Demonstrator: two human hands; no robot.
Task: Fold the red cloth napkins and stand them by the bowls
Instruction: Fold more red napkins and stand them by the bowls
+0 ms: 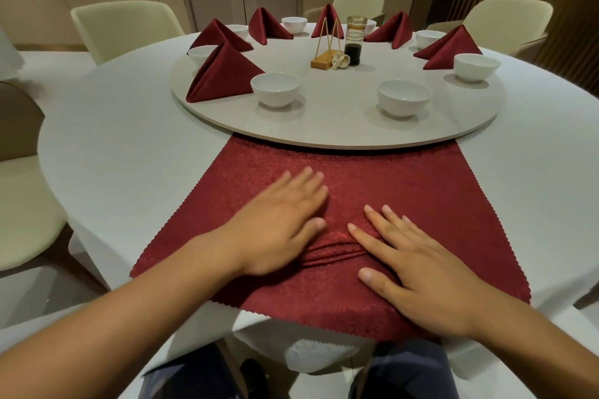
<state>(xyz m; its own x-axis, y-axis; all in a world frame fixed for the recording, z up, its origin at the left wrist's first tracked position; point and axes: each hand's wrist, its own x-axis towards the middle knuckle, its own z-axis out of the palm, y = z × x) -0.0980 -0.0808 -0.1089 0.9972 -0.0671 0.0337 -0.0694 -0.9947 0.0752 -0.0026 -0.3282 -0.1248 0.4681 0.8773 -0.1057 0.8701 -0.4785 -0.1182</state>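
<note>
A red cloth napkin (405, 191) lies spread flat on the white table in front of me, its far edge tucked under the turntable rim. My left hand (278, 223) presses flat on its middle, fingers straight and blurred. My right hand (415, 269) lies flat beside it, fingers straight. Small wrinkles bunch between the two hands. On the round turntable (340, 129) stand several folded red napkins, the nearest (223, 74) by a white bowl (275, 89). Another bowl (403, 97) at the front right has no napkin beside it.
A glass bottle of dark sauce (354, 42) and a wooden toothpick stand (324, 57) sit at the turntable's centre. Cream chairs (129, 26) ring the round white table (113, 139). My knees show below the table edge.
</note>
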